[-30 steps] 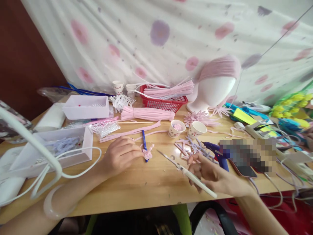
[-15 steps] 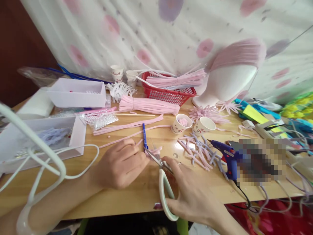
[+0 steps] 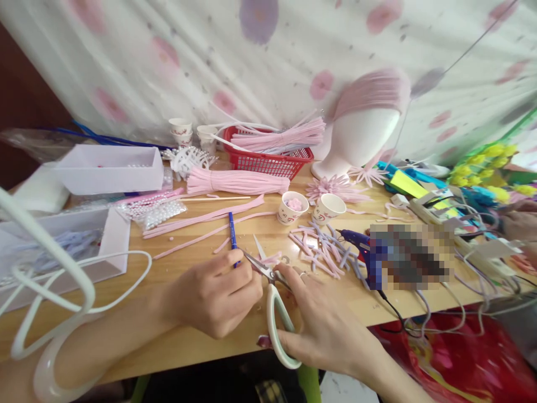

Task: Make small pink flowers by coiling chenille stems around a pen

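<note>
My left hand (image 3: 218,296) is closed in a pinch on a small pink pipe-cleaner flower piece (image 3: 271,259) just above the wooden table (image 3: 201,347). My right hand (image 3: 323,327) grips white-handled scissors (image 3: 272,302), whose blades are open around the pink piece next to my left fingertips. A blue pen (image 3: 232,238) lies on the table just beyond my left hand. A pile of short pink and lilac pipe-cleaner offcuts (image 3: 323,246) lies to the right of the scissors' tips.
Two paper cups (image 3: 293,208) stand behind the offcuts. A blue glue gun (image 3: 361,246) lies to the right. A red basket (image 3: 272,159) of pink pipe cleaners, a foam head (image 3: 356,140), white trays (image 3: 109,168) and pearl strings (image 3: 155,210) fill the back and left.
My right hand swung the scissors from the right over to my left hand and brought the blades onto the pink piece. The view has shifted slightly to the right.
</note>
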A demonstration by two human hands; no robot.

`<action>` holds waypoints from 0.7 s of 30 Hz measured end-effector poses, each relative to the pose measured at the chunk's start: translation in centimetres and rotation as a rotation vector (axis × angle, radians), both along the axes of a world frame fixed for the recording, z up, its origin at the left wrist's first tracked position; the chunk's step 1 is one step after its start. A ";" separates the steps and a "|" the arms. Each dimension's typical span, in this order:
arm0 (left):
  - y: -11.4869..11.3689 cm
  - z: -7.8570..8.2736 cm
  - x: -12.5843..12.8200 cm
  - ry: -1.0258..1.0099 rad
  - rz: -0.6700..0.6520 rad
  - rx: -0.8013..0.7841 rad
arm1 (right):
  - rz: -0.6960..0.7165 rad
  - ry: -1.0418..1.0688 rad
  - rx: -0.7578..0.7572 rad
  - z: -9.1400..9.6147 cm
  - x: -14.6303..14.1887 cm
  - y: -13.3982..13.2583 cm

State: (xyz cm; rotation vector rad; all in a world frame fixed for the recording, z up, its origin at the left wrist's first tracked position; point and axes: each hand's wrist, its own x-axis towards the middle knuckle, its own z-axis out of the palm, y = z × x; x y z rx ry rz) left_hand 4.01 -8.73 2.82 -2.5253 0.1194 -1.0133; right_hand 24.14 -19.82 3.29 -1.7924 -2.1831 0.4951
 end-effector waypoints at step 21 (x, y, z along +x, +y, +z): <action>1.1 0.1 1.4 0.027 0.028 0.005 | -0.117 0.157 -0.052 -0.3 -0.4 0.7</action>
